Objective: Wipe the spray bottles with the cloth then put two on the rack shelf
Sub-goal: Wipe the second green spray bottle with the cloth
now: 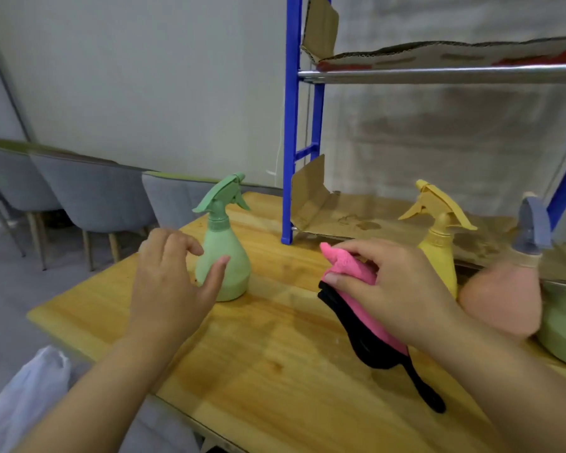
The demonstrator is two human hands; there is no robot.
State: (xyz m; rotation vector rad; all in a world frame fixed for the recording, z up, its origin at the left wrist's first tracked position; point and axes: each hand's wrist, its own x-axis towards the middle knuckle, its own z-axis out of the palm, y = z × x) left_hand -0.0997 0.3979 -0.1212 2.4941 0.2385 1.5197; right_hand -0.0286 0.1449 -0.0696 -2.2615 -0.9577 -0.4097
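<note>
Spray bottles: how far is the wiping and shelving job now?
Done: nothing visibly; no bottle stands on the rack shelf. In hand: the right hand grips the pink cloth, and the left hand reaches with open fingers for the green spray bottle. Left: wiping, also the yellow bottle, then shelving two.

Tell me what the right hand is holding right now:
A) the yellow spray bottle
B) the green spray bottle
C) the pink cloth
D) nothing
C: the right hand pinches the pink cloth above the table, while the green spray bottle stands by the open left hand and the yellow spray bottle stands untouched behind.
</note>
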